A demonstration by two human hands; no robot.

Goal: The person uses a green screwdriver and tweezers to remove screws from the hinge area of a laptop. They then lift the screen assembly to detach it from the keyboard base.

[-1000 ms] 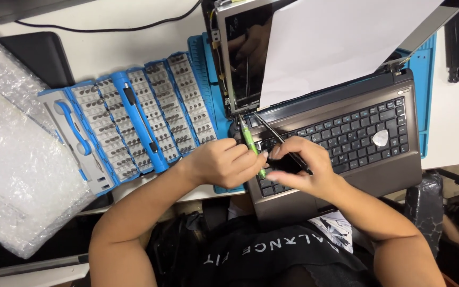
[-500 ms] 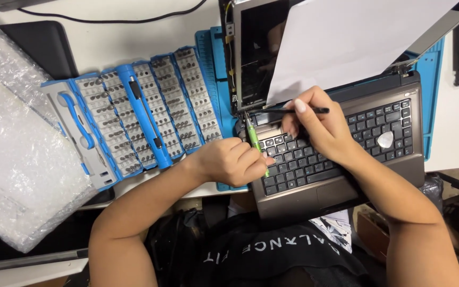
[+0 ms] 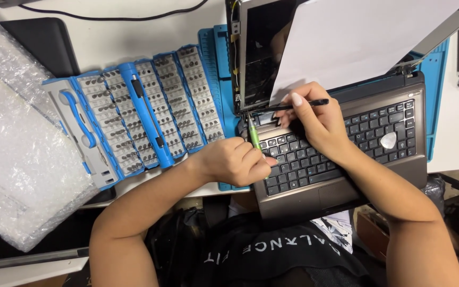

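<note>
An open grey laptop [image 3: 399, 167] lies in front of me, its dark screen [image 3: 256, 58] partly covered by a white sheet of paper [image 3: 357, 37]. My left hand [image 3: 237, 159] grips a green-handled screwdriver [image 3: 253, 135], tip pointing at the left hinge corner of the laptop. My right hand [image 3: 314, 119] holds black tweezers [image 3: 298, 105] level above the top left of the keyboard, tips toward the hinge. A white guitar-pick-shaped pry tool [image 3: 388, 140] rests on the keys at the right.
An unfolded blue bit set [image 3: 144, 106] with several rows of bits lies left of the laptop on a blue mat [image 3: 211, 58]. Bubble wrap [image 3: 17, 143] fills the far left. A black pad [image 3: 38, 45] and a black cable [image 3: 112, 17] lie at the back.
My right hand has lifted from the keyboard's left edge up to the hinge area with the tweezers. My left hand keeps the screwdriver near the hinge corner.
</note>
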